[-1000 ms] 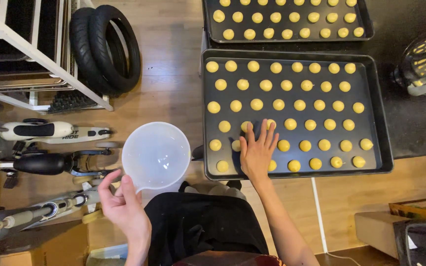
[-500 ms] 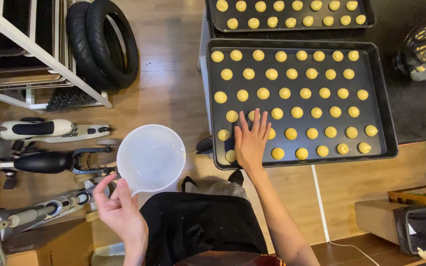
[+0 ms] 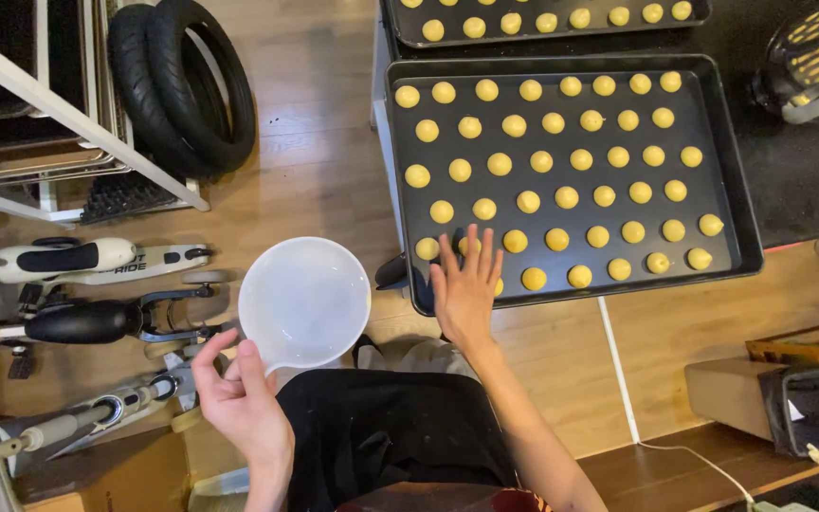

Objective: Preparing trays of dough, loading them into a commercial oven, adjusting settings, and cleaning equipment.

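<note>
Holding now: the left hand (image 3: 239, 403) is gripping the white plastic bowl (image 3: 303, 303).
Right hand (image 3: 466, 284): it is lying flat, fingers wide, touching dough balls (image 3: 534, 278) on the black baking tray (image 3: 727, 171).

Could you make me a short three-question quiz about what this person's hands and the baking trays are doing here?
1. True or false: the left hand holds the white plastic bowl by its handle.
2. Where does the right hand rest? A) on the tyres B) on the near-left corner of the dark baking tray C) on a scooter
3. What fills the tray in rows?

Key: 1 true. 2 B. 3 Small round yellow dough balls.
</note>
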